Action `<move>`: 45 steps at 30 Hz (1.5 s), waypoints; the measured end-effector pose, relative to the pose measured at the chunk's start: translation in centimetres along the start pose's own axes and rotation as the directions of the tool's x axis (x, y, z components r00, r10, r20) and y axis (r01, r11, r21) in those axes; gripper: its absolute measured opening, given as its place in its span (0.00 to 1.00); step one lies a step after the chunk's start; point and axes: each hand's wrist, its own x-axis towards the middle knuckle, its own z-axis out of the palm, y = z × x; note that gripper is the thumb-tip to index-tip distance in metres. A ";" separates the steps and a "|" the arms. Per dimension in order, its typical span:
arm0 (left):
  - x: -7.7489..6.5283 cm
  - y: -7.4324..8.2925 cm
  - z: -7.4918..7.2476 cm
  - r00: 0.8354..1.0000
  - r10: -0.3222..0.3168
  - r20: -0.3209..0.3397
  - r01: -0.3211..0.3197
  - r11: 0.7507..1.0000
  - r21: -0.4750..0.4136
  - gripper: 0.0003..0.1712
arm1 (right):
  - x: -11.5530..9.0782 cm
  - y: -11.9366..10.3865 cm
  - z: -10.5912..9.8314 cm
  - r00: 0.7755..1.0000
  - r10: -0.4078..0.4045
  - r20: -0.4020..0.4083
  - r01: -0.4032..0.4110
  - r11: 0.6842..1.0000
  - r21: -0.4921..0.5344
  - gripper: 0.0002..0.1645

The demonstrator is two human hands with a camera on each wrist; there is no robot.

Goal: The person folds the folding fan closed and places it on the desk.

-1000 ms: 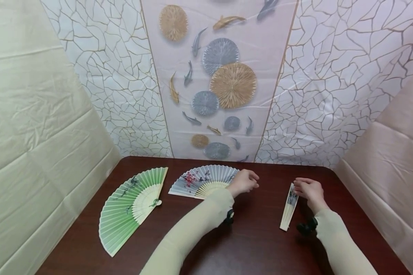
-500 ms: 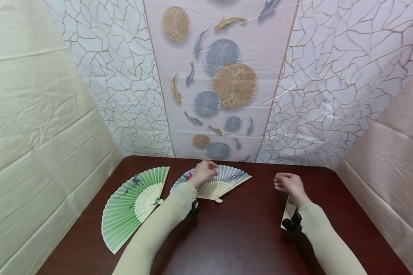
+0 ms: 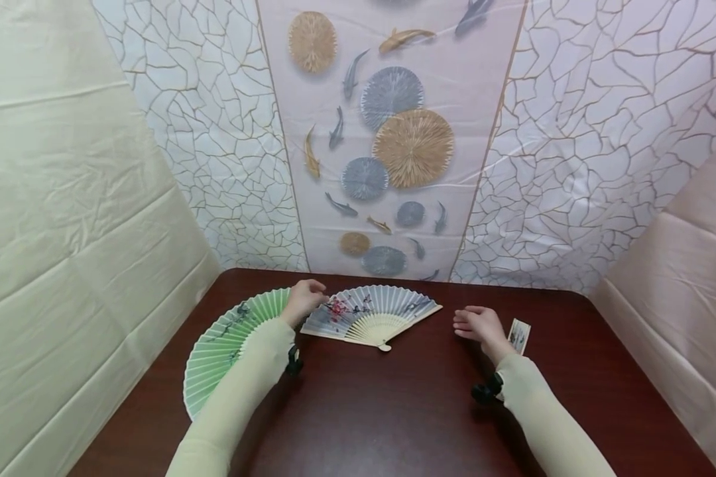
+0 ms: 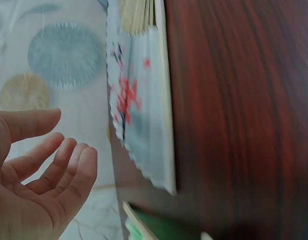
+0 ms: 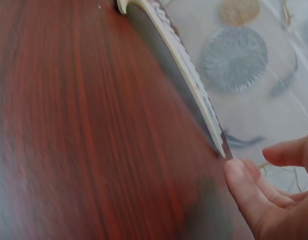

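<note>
A green folding fan point(image 3: 215, 351) lies spread on the left of the table, partly covered by the left forearm. Over its upper end hovers my left hand point(image 3: 303, 301), fingers loosely bent and holding nothing; the left wrist view shows a gap between thumb and fingers. Spread at the table's back middle is a grey folding fan point(image 3: 372, 315) with red blossoms. My right hand point(image 3: 480, 328) is to the right of that fan, apart from it, its fingers relaxed with nothing between them. Behind the right wrist lies a closed folding fan point(image 3: 519, 334), mostly hidden by hand and sleeve.
The dark reddish-brown table point(image 3: 382, 411) ends at a back edge close to a patterned cloth point(image 3: 414, 149). Pale cloth walls point(image 3: 83, 265) rise at left and right. A black wrist camera point(image 3: 487, 389) sits under the right wrist.
My left hand has moved left, from the grey fan's right end to the green fan. My right hand has also shifted left, past the closed fan. The fans stay put.
</note>
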 end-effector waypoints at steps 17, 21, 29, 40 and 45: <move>-0.5 -4.4 -1.9 0.986 -0.154 0.068 0.160 0.983 -0.092 0.22 | 0.2 1.6 4.5 0.980 0.125 0.155 -0.128 0.992 0.009 0.28; -0.8 -4.4 -1.9 0.986 -0.148 0.073 0.154 0.984 -0.085 0.22 | 0.7 2.2 5.4 0.973 0.133 0.187 -0.145 0.988 0.053 0.26; -1.3 -4.1 -1.6 0.983 -0.150 0.107 0.155 0.987 -0.050 0.22 | 0.6 2.2 6.9 0.961 0.142 0.239 -0.176 0.976 0.126 0.27; -1.3 -4.4 -1.2 0.980 -0.155 0.123 0.161 0.986 -0.042 0.20 | 0.7 2.2 8.0 0.951 0.173 0.256 -0.227 0.952 0.203 0.25; -1.2 -4.4 -1.2 0.979 -0.158 0.129 0.164 0.985 -0.043 0.21 | 0.6 2.3 8.6 0.952 0.174 0.252 -0.226 0.955 0.191 0.23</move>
